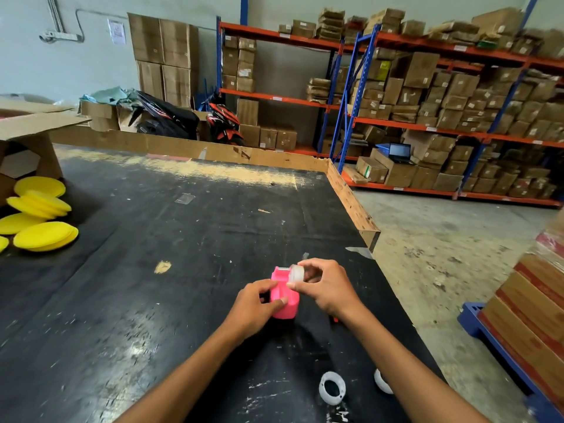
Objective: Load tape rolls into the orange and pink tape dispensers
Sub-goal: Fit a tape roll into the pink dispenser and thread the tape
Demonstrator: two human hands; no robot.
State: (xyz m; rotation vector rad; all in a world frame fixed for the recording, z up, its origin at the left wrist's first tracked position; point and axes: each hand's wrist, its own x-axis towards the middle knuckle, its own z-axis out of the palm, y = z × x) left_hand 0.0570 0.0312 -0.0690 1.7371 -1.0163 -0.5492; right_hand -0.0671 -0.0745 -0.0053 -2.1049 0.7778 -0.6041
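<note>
Two white rings (332,387) lie nearest on the black worktop (152,300), one whole between the forearms, the other half hidden behind the right arm; whether they are spare tape rolls or empty cores I cannot tell. Up ahead, the left hand (254,303) is closed around the pink dispenser (285,296), thumb pressed on its near side, steadying it on the worktop. Right hand (325,285) pinches a clear tape roll (296,273) by its rim, poised at the dispenser's open top, just behind the cutter end. Looks like the seating step for pink.

That dispenser is light hollow plastic, so it will likely skid or tip unless held low by the side walls, as now. Roll looks light and stiff, smooth on the flat faces, sticky only at the free end; holding it by the rim keeps the fingers clear of the slot. A small orange bit (335,319) peeps out under the right wrist, maybe the orange dispenser.
</note>
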